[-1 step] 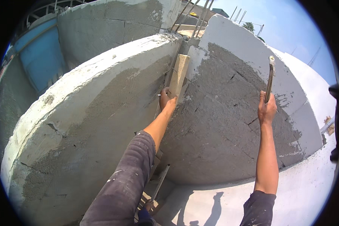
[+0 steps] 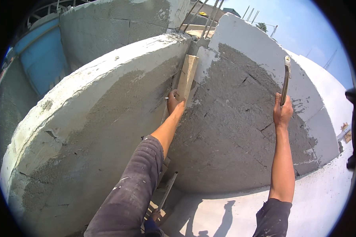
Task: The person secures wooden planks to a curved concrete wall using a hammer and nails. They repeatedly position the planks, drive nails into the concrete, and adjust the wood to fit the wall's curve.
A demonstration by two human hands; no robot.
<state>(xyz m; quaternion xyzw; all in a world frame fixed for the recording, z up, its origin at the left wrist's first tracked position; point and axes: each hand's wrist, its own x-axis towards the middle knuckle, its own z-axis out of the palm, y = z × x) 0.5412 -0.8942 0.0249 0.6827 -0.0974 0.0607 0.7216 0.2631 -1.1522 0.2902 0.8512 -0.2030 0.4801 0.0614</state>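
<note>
I've got, on my feed, a left wall (image 2: 99,114) and right wall (image 2: 241,33), both white with patchy grey render (image 2: 233,118), converging below upright rebar (image 2: 210,19), blue panel (image 2: 43,55) far left, blue sky (image 2: 314,33) upper right, hard sunlight throwing shadows (image 2: 226,217) on the pale surface (image 2: 310,197).

A long, pale-tan wooden plank (image 2: 187,75); a slim, curved, brown-and-whitish hammer (image 2: 285,81); a long, dark purplish-grey cloth sleeve (image 2: 124,195) flecked with white.
</note>
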